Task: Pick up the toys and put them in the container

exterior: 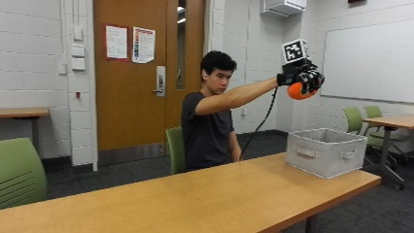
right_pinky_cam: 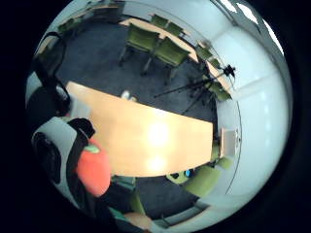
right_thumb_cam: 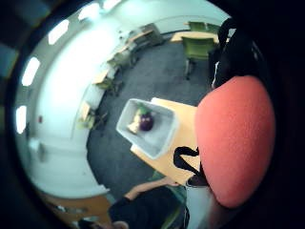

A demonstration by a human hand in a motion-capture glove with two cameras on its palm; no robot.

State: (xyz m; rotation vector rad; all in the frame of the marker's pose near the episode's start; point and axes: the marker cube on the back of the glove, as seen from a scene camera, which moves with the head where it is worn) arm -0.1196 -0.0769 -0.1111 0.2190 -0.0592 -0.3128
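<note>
High above the table [exterior: 194,194], left of and well over the grey container [exterior: 326,151] at its far end, the gloved right hand [exterior: 302,77] curls its fingers round an orange toy [exterior: 298,91]. This looks like the carry step; next the hand must travel right and down until the toy hangs over the bin's opening. Inside, a purple toy [right_thumb_cam: 146,122] and something yellowish lie, too small to identify
</note>
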